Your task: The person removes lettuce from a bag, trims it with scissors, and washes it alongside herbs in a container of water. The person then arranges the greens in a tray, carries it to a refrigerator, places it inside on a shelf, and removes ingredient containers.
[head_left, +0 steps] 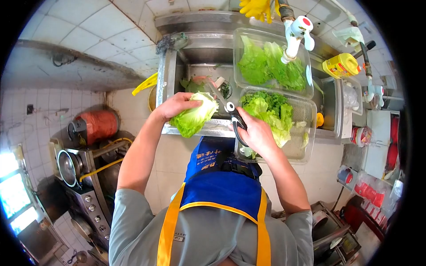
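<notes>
My left hand (179, 105) is closed around a head of lettuce (194, 116), held over the front edge of the steel sink. In my right hand (256, 133) is a pair of scissors (234, 116) with black handles, its blades pointing up and left toward the lettuce. Whether the blades touch the leaves I cannot tell. Beside my right hand, a clear plastic basket (306, 153) holds lettuce leaves (270, 113) and darker greens. Behind it, a second clear basket (237, 42) contains flat green leaves (270, 62).
A tap (295, 37) with a white handle overhangs the rear basket. Scraps lie in the sink basin (204, 71). A yellow bottle (341, 65) stands at the right, yellow gloves (257, 9) hang at the back. A stove (91, 213) is at the left.
</notes>
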`<state>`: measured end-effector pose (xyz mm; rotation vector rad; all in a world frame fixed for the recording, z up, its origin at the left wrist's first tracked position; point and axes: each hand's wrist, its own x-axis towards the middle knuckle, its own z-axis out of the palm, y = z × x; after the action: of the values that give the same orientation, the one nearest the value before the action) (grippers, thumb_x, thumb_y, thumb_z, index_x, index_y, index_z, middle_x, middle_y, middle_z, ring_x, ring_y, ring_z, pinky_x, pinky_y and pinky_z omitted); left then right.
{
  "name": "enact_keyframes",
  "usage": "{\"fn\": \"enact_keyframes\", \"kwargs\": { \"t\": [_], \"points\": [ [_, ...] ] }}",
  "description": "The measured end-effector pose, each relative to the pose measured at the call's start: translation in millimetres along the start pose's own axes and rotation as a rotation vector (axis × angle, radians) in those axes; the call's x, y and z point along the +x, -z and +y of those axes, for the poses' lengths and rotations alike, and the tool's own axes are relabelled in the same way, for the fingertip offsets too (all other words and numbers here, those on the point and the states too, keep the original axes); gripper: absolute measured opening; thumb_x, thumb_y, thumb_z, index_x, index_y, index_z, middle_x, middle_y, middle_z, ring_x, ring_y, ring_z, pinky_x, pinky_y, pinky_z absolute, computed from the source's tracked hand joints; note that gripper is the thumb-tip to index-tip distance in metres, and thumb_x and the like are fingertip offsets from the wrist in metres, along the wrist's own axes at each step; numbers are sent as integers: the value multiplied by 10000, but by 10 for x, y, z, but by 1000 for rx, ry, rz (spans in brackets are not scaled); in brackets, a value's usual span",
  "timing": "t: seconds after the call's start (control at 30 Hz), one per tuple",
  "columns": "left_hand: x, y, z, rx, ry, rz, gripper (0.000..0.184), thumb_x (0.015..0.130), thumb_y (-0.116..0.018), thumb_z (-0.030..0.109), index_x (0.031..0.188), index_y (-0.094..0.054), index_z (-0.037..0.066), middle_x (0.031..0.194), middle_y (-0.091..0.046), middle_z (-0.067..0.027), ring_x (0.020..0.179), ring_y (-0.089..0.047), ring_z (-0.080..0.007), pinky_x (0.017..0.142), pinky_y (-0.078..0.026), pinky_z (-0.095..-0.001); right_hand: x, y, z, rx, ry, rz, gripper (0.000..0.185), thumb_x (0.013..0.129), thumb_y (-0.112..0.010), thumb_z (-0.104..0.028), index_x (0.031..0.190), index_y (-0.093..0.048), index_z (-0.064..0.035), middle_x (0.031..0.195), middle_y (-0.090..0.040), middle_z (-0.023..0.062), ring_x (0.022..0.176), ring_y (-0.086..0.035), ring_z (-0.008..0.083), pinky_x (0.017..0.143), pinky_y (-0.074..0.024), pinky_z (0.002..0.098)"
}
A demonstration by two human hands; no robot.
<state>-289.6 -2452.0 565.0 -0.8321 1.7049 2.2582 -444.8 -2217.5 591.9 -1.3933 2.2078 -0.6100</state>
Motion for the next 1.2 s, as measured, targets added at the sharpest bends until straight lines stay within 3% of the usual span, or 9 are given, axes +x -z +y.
{"fn": "enact_keyframes", "kwargs": {
  "t": [0.13,0.2,0.33,0.43,0.53,0.73,1.0,1.13,1.2],
  "points": [
    [95,-54,-112,42,-34,84,305,864,-622,258,1041,-611,10,893,-647,-25,767,-601,-92,689,-486,-248,-22,90,-134,99,91,298,649,759,-691,-285,1291,-410,-42,873,-609,165,749,-606,315,656,-483,414],
    [199,-56,-230,9,-37,114,319,882,-586,243,1101,-566,11,917,-645,-42,783,-615,-110,699,-498,-260,33,215,-151,-4,-243,-265,619,768,-674,-284,1278,-410,-57,925,-607,186,776,-612,325,669,-490,417],
    [239,-103,-457,-107,-55,298,354,886,-571,193,1179,-531,-1,1017,-637,-84,863,-635,-173,753,-517,-296,-298,-12,96,418,25,277,567,792,-619,-276,1284,-407,-91,850,-628,156,757,-621,349,666,-503,429],
    [260,-229,-682,-235,-56,378,354,882,-568,165,1192,-517,0,1037,-624,-99,888,-632,-209,760,-524,-330,-798,294,325,306,-72,2,627,763,-653,-243,1315,-392,-98,893,-615,157,778,-613,344,671,-491,424],
    [308,-411,-764,-272,-82,342,342,861,-599,176,1154,-533,12,1004,-626,-92,860,-630,-219,760,-519,-357,-1477,233,718,491,-46,450,596,767,-657,-250,1276,-415,-55,870,-630,182,773,-618,363,684,-487,434],
    [325,-1962,-770,-111,-113,103,467,850,-592,286,1200,-496,-7,1060,-598,-124,889,-604,-238,754,-507,-374,-4097,15,1460,710,-689,918,470,780,-644,-209,1167,-426,-54,843,-644,125,732,-622,304,666,-486,362],
    [11,-4542,-1657,138,-46,-151,557,815,-625,370,1239,-488,37,1134,-552,-111,977,-553,-264,804,-465,-393,-8851,-2173,1768,429,-1599,1880,433,785,-651,-213,1110,-463,3,852,-659,133,778,-633,216,717,-493,327],
    [-119,-5436,-2114,310,-71,147,485,814,-630,358,1171,-529,45,1057,-583,-106,909,-572,-252,776,-483,-378,-10223,-2913,1345,182,-2289,1661,527,756,-675,-364,1073,-511,23,936,-642,223,903,-617,366,803,-478,406],
    [-231,-5662,-2273,186,92,-52,452,814,-612,349,1154,-537,60,1003,-603,-105,867,-593,-263,752,-501,-409,-10670,-3031,1018,247,-2517,1496,527,764,-668,-318,1121,-512,38,1032,-606,252,974,-591,356,832,-462,432]
  ]
}}
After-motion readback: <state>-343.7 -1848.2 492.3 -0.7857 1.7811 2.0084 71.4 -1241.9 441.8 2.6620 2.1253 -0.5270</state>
